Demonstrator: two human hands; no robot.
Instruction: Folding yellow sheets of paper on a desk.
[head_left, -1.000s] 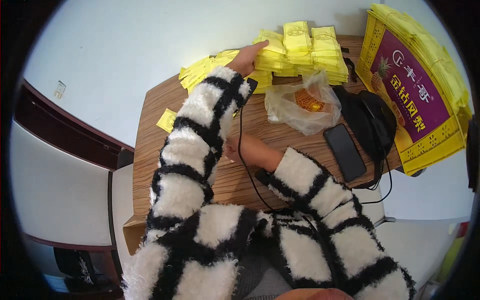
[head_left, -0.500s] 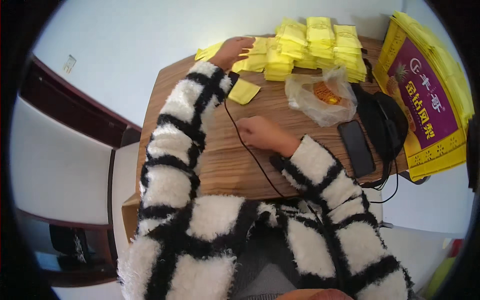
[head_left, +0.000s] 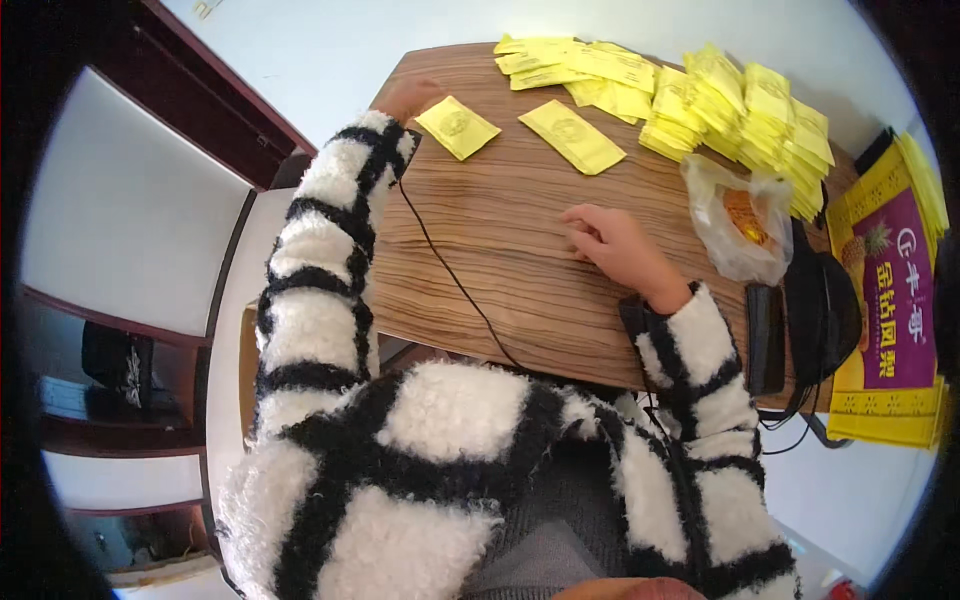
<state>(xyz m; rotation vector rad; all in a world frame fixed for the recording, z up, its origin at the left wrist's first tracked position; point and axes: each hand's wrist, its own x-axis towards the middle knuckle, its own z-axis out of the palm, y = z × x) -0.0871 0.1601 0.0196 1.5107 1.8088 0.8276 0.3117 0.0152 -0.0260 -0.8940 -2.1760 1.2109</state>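
Observation:
At the far left of the table, my left hand [head_left: 411, 99] is closed at the upper left edge of a yellow packet [head_left: 458, 128], its fingertips partly hidden. A second yellow packet [head_left: 572, 138] lies flat on the wood to the right of it. My right hand [head_left: 622, 248] hovers over or rests on the middle of the table, fingers loosely bent and apart, with nothing in it. Along the back edge are spread yellow packets [head_left: 580, 65], and to their right stand several stacks of the same packets [head_left: 768, 105].
A clear plastic bag [head_left: 712, 235] with something orange inside sits on the right of the wooden table [head_left: 480, 270]. Beside it are a black phone [head_left: 765, 340] and a black bag [head_left: 822, 310]. A yellow and purple carton [head_left: 890, 290] stands beyond. A thin cable [head_left: 447, 258] runs from my left sleeve.
My view has swung to the left. My left hand has moved from the spread packets at the back to the table's far left, where a packet now is. My right hand's fingers have loosened.

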